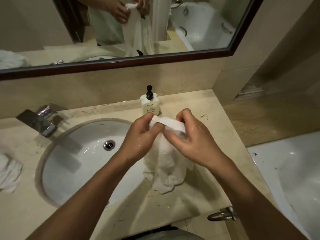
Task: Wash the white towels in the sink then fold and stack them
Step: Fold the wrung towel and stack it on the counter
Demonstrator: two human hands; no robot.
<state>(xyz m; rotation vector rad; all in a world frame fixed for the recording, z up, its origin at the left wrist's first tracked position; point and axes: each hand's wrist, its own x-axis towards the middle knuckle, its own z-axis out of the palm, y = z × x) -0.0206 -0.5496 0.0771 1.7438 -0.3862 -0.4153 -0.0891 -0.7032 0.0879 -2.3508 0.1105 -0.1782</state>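
Beige counter [199, 108] beside the sink [83, 153]: we hold the towel [166, 167] up by its top edge, left hand [138, 134] and right hand [188, 134] both pinching it (equally near), its length hanging straight down from our grip onto the counter

The crumpled towel [8, 172] at the left of the tabletop [216, 122] is blurred and cut off by the picture's edge. The hands [166, 134] hide the top of the held towel [166, 170], and the bathtub [290, 170] runs out at the right
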